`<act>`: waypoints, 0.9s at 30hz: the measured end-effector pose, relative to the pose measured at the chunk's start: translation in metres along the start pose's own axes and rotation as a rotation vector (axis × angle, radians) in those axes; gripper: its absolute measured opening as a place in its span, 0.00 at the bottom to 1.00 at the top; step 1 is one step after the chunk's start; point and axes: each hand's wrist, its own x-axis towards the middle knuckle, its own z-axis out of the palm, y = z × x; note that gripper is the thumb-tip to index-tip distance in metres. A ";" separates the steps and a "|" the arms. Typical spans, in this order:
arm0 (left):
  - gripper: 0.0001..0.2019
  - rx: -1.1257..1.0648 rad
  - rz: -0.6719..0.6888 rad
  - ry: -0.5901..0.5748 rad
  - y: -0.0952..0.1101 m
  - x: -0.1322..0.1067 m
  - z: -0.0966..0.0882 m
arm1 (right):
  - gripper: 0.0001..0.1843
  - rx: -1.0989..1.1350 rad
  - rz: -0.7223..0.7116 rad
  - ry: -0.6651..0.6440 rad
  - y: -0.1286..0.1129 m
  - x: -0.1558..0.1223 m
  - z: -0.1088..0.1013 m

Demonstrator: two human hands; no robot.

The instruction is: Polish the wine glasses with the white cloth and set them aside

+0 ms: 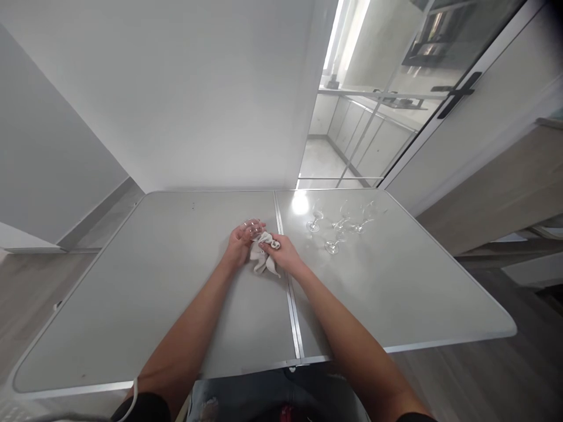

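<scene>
My left hand (240, 241) is closed around the clear bowl of a wine glass (252, 226), held a little above the table near its middle seam. Bunched in my right hand (281, 251) is a pale cloth (263, 262), pressed against the glass, its loose ends hanging down. The cloth and fingers hide the lower part of that glass. To the right, several clear stemmed glasses, among them a front glass (333, 245) and a left one (314, 223), are on the tabletop.
The light grey folding table (153, 293) has a metal-edged seam (294, 316) across its middle. A white wall (211, 105) rises behind it. Beyond the right back corner stands a glazed door with a black handle (458, 94).
</scene>
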 end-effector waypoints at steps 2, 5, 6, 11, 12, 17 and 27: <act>0.31 0.017 0.005 0.003 -0.003 0.002 0.001 | 0.09 -0.360 -0.080 0.095 0.003 0.001 -0.002; 0.31 0.025 -0.012 -0.007 -0.007 0.005 0.000 | 0.07 -0.524 -0.116 0.136 0.009 0.002 -0.002; 0.31 0.033 -0.014 -0.001 -0.008 0.006 -0.001 | 0.08 -0.463 -0.129 0.117 0.010 0.003 -0.002; 0.30 0.071 -0.014 0.040 -0.009 0.007 -0.008 | 0.17 0.060 -0.109 0.172 0.016 0.010 -0.001; 0.30 0.065 -0.008 0.057 -0.008 0.007 -0.008 | 0.17 0.107 -0.097 0.280 0.017 0.011 -0.002; 0.30 0.017 0.076 0.175 -0.002 0.008 -0.003 | 0.18 0.274 -0.012 0.588 0.018 0.015 -0.004; 0.15 0.398 0.090 0.171 -0.009 0.000 0.006 | 0.16 0.473 0.004 0.299 0.023 0.014 0.025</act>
